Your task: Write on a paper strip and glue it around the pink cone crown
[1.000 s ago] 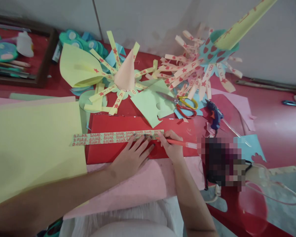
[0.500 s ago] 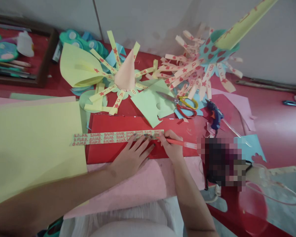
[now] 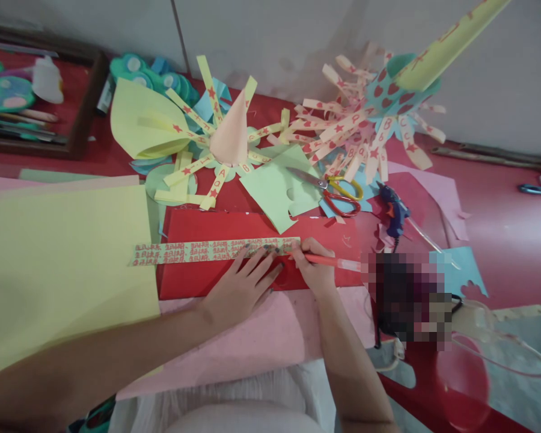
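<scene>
A long yellow paper strip [image 3: 198, 251] covered in red marks lies across a red box [image 3: 234, 231]. My left hand [image 3: 243, 282] lies flat with fingers spread, its fingertips pressing the strip's right part. My right hand [image 3: 313, 267] is closed around a red pen [image 3: 338, 262], whose tip touches the strip's right end.
A large yellow sheet [image 3: 58, 264] lies at left, pink paper [image 3: 252, 337] under my arms. Behind are scissors [image 3: 338, 192], a blue glue gun [image 3: 394, 210], a green cut sheet [image 3: 275, 189], paper cone crafts with lettered strips [image 3: 229, 132] and a wooden tray [image 3: 36, 102].
</scene>
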### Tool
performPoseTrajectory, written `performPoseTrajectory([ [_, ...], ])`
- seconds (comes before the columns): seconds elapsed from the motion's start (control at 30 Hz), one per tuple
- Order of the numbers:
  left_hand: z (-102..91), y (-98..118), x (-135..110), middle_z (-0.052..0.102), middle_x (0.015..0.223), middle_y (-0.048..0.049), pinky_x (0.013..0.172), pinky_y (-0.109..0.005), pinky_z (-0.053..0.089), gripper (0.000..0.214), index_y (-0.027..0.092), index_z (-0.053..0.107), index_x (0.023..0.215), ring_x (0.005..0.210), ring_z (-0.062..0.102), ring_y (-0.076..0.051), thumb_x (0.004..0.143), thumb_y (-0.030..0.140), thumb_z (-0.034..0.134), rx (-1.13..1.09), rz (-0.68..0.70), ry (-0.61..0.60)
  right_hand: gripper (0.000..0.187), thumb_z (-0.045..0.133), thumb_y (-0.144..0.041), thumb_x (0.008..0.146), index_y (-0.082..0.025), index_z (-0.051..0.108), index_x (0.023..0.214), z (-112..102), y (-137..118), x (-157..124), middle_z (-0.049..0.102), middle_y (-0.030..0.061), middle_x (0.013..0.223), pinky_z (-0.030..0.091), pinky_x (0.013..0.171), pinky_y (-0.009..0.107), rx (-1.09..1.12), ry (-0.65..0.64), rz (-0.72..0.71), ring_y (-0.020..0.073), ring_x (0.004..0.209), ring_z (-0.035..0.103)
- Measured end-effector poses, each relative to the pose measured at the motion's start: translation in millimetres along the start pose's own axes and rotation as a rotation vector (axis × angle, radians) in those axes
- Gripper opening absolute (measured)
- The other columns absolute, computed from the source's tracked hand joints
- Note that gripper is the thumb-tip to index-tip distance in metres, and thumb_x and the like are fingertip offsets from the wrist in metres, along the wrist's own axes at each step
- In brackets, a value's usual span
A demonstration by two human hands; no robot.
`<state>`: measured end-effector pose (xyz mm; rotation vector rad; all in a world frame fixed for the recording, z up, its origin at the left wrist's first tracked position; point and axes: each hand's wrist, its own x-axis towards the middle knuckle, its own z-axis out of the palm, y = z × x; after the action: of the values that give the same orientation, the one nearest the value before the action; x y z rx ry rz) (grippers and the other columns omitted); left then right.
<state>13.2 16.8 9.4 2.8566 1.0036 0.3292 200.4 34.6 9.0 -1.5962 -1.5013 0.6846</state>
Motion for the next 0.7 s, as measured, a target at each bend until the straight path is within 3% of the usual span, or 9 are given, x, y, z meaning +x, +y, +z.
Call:
performPoseTrajectory([
  [0.17,-0.2,-0.5,0.2,0.049,0.134,-0.0086,0.106,-0.047,0.023,0.041,0.018,0.051,0.126,0.123,0.042,-0.026,0.092,0.034,0.035,0.002,-0.001,-0.001,0.039,0.055,-0.032,0.081,-0.021,0.031,0.052,-1.9,-5.2,0.9,0.038,-0.0072,0.044,0.034,0.043,0.019,-0.029,-0.040,-0.009,0.0057,0.040,0.039],
  [0.47,0.7,-1.0,-0.8,0.048,0.135,-0.0080,0.107,-0.048,0.023,0.041,0.019,0.050,0.127,0.125,0.041,-0.027,0.092,0.034,0.036,-0.024,-0.007,-0.021,0.039,0.057,-0.040,0.080,-0.021,0.037,0.053,-3.0,-8.4,1.6,0.042,-0.0072,0.038,0.041,0.045,0.021,0.109,0.043,0.195,0.0126,0.045,0.059],
  [0.7,0.8,-1.2,0.2,0.050,0.134,-0.0077,0.106,-0.048,0.023,0.041,0.019,0.052,0.126,0.123,0.042,-0.027,0.092,0.034,0.036,-0.012,-0.006,-0.014,0.040,0.057,-0.043,0.080,-0.021,0.037,0.052,-3.5,-10.3,2.0,0.045,-0.0060,0.040,0.039,0.045,0.022,0.034,-0.005,0.158,0.0098,0.042,0.052],
])
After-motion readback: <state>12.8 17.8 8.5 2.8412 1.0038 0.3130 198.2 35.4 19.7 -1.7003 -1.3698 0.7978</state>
